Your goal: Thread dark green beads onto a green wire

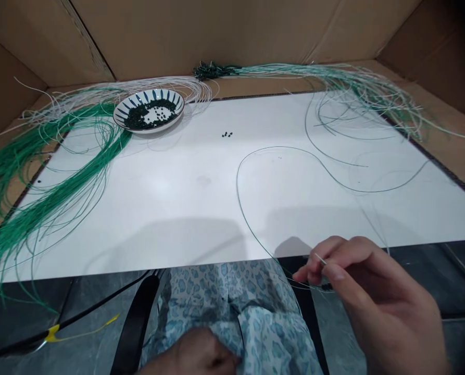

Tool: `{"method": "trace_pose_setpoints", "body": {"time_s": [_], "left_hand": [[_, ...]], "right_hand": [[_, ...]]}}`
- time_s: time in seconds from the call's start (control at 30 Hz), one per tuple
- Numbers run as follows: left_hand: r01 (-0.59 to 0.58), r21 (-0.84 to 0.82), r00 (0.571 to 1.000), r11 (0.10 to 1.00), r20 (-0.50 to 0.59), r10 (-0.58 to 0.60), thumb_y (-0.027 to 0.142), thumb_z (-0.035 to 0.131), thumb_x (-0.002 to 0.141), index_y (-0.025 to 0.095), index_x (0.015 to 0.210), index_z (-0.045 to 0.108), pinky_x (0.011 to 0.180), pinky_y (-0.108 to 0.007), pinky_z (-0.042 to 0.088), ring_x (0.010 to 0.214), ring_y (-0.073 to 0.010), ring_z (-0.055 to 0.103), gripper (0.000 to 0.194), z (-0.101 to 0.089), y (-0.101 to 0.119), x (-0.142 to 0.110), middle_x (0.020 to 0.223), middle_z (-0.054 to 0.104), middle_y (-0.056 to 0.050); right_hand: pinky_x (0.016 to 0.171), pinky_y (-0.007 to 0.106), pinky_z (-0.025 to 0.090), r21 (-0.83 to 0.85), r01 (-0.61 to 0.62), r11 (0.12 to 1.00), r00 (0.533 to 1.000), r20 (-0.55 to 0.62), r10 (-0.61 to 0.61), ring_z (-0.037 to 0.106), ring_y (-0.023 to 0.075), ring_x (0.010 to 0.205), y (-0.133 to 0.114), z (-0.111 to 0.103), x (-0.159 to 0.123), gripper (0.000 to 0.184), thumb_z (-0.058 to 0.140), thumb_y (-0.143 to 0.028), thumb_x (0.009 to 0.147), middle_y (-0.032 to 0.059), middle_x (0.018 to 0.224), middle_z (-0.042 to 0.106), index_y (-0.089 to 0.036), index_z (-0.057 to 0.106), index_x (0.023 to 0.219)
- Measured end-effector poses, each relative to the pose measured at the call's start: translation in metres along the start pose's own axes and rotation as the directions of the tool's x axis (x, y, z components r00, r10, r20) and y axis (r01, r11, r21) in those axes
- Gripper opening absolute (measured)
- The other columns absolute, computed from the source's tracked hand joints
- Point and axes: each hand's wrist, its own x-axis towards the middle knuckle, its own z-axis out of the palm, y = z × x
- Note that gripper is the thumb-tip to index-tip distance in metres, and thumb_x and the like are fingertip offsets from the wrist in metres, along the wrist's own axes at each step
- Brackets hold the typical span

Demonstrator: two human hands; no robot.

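My right hand [388, 297], in front of the table's near edge, pinches a thin green cord [238, 187] between thumb and forefinger. A short pale end pokes up from the pinch, and a small dark bit hangs by the fingers. From there the cord loops over the white tabletop [170, 187] towards the right. My left hand [201, 353] rests low over the lap with its fingers curled closed; whatever it may hold is hidden. Several tiny black beads [227, 135] lie mid-table.
A striped dish [150, 129] with black beads stands at the back left. Bundles of green strands [68, 190] and white strands [193, 86] spread on the left. A knotted bundle [216, 71] lies along the back, its loose strands [373, 99] fanning right. Cardboard walls [232, 36] enclose the table.
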Motion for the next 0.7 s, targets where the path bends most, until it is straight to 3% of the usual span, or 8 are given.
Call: {"method": "trace_pose_setpoints", "body": {"time_s": [0.1, 0.2, 0.3, 0.43, 0.7], "left_hand": [[0.067, 0.221, 0.994, 0.973, -0.103, -0.045, 0.034, 0.040, 0.101, 0.022, 0.094, 0.077, 0.075, -0.030, 0.049, 0.087, -0.0251, 0.069, 0.040, -0.015, 0.002, 0.026, 0.086, 0.076, -0.006], [0.107, 0.416, 0.991, 0.903, -0.118, -0.063, 0.028, 0.049, 0.100, 0.019, 0.111, 0.073, 0.091, -0.039, 0.049, 0.105, -0.0274, 0.067, 0.028, -0.023, 0.002, 0.049, 0.109, 0.075, -0.012], [0.117, 0.567, 0.993, 0.815, -0.056, -0.104, 0.029, 0.060, 0.098, 0.015, 0.107, 0.071, 0.094, -0.047, 0.052, 0.102, -0.0252, 0.069, 0.019, -0.019, 0.002, 0.061, 0.108, 0.074, -0.009], [0.130, 0.687, 0.989, 0.714, -0.033, -0.147, 0.030, 0.062, 0.099, 0.015, 0.108, 0.070, 0.093, -0.048, 0.056, 0.101, -0.0240, 0.070, 0.019, -0.012, 0.007, 0.065, 0.109, 0.073, -0.008], [0.094, 0.728, 0.991, 0.679, -0.002, -0.136, 0.028, 0.064, 0.098, 0.015, 0.106, 0.071, 0.092, -0.047, 0.057, 0.100, -0.0234, 0.071, 0.016, -0.016, 0.009, 0.067, 0.107, 0.074, -0.007]], "right_hand": [[0.062, 0.022, 0.059, -0.010, -0.015, 1.000, 1.000, -0.004, 0.015, 0.065, 0.0143, 0.069, -0.002, 0.001, 0.000, 0.017, 0.066, -0.027, 0.097, -0.0007, 0.078, 0.061, -0.026, 0.064, 0.080], [0.063, 0.020, 0.059, -0.021, 0.002, 1.000, 1.000, 0.025, -0.001, 0.066, 0.0134, 0.069, -0.003, 0.000, -0.001, 0.017, 0.065, -0.025, 0.097, -0.0011, 0.078, 0.061, -0.026, 0.064, 0.080], [0.065, 0.017, 0.058, -0.026, 0.010, 1.000, 0.999, 0.038, -0.009, 0.066, 0.0117, 0.070, -0.002, -0.002, -0.002, 0.017, 0.063, -0.024, 0.098, -0.0019, 0.079, 0.061, -0.026, 0.063, 0.081], [0.065, 0.017, 0.058, -0.022, 0.007, 1.000, 0.998, 0.055, -0.006, 0.066, 0.0116, 0.070, -0.001, -0.003, -0.003, 0.017, 0.062, -0.023, 0.099, -0.0019, 0.080, 0.061, -0.025, 0.063, 0.082], [0.064, 0.020, 0.059, -0.002, 0.010, 1.000, 0.998, 0.069, -0.010, 0.066, 0.0134, 0.069, 0.001, -0.003, -0.002, 0.017, 0.064, -0.022, 0.097, -0.0004, 0.079, 0.064, -0.025, 0.064, 0.081]]}}
